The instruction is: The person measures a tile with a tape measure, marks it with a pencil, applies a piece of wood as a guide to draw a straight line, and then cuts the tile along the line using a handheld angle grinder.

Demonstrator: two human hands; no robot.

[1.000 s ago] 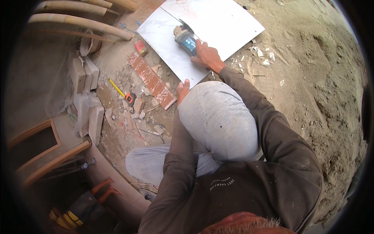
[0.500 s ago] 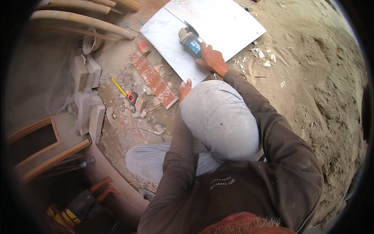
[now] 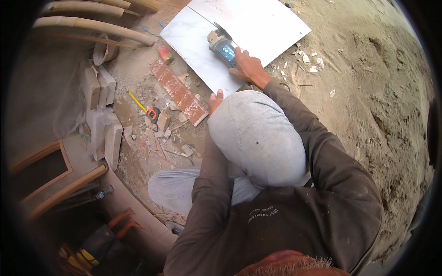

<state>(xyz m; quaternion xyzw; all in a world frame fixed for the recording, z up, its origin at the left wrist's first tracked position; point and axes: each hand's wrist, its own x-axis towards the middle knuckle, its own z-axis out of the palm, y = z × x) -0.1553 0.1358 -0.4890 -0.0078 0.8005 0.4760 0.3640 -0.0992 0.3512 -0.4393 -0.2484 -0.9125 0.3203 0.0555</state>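
A large white tile lies on the ground in front of me, its corner pointing toward my knee. My right hand is closed round the body of a blue angle grinder, which rests over the tile with its dark disc upright. From the disc a thin dark line runs along the tile to its far edge. At the tile's near corner is my left hand, thumb and a fingertip showing against it; my raised knee hides the rest of that hand.
Left of the tile lie a red can, a brown tile strip and a tape measure with its yellow blade out. Stacked slabs and bamboo poles stand farther left. Sandy soil with white chips spreads right.
The whole view has shifted slightly, so things appear a little farther left and up. Both hands and the grinder keep about the same place on the tile.
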